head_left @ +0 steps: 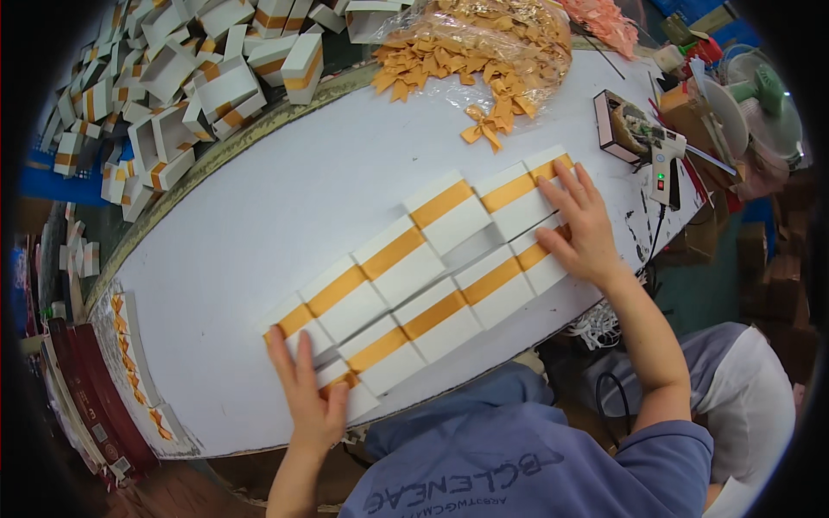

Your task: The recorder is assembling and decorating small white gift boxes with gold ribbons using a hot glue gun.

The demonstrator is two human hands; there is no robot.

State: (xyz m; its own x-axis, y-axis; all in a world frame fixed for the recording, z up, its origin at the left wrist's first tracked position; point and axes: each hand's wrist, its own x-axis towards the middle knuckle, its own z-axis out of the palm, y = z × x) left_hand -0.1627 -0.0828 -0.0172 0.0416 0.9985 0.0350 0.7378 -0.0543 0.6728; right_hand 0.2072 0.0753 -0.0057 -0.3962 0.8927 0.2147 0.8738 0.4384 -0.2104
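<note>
Two slanting rows of white boxes with gold ribbon bands, among them a box in the far row (399, 250) and one in the near row (436, 318), lie on the white tabletop between my hands. At the rows' left end, my left hand (309, 393) has its fingers spread and its fingertips against the end boxes. My right hand (585, 226) rests at the right end, fingers stretched apart over the last boxes of both rows. A narrow gap shows between the rows near the middle. Each hand partly covers the boxes under it.
A clear plastic bag (527, 47) spills gold ribbon bows at the far edge. Many open white boxes (229, 91) are heaped at the far left. A glue gun (665, 164) stands at the right, by a small box (617, 129). A white strip with gold bows (138, 363) lies at the left end.
</note>
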